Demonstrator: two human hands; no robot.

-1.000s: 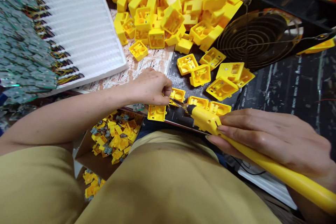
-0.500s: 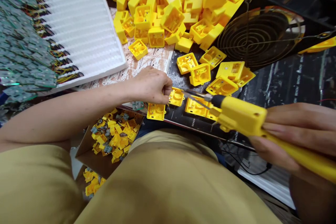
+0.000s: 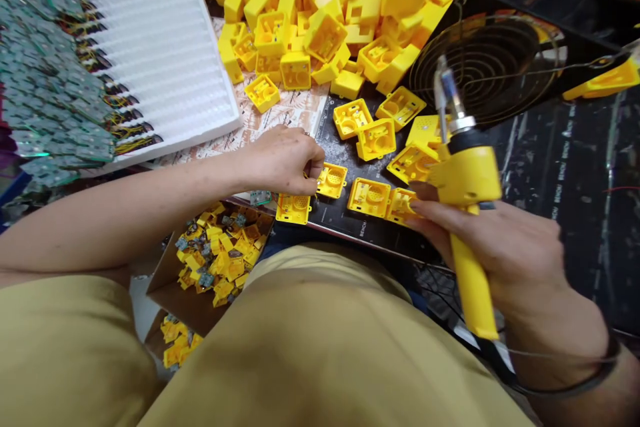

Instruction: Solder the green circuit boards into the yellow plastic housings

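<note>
My right hand (image 3: 515,260) is wrapped round the handle of a yellow soldering gun (image 3: 467,177), its metal tip pointing up and away in front of the fan. The thumb and forefinger of that hand reach to a small yellow housing (image 3: 400,205), seemingly touching it. Beside it lies another open yellow housing (image 3: 369,197). My left hand (image 3: 290,161) is closed in a pinch at the left edge of a yellow housing (image 3: 333,180); what the fingertips hold is hidden. Just below sits a housing (image 3: 293,209) with thin wires, next to a small green circuit board (image 3: 261,197).
A heap of yellow housings (image 3: 325,33) covers the back of the bench. A black fan (image 3: 480,73) stands back right. On the left, a white foam tray (image 3: 165,60) adjoins many wired circuit boards (image 3: 55,93). Below the bench edge is a cardboard box (image 3: 175,280) of yellow parts.
My right hand has swung left toward the housings, and the soldering gun has turned from pointing left to pointing upward. My left hand stays pinched in nearly the same place.
</note>
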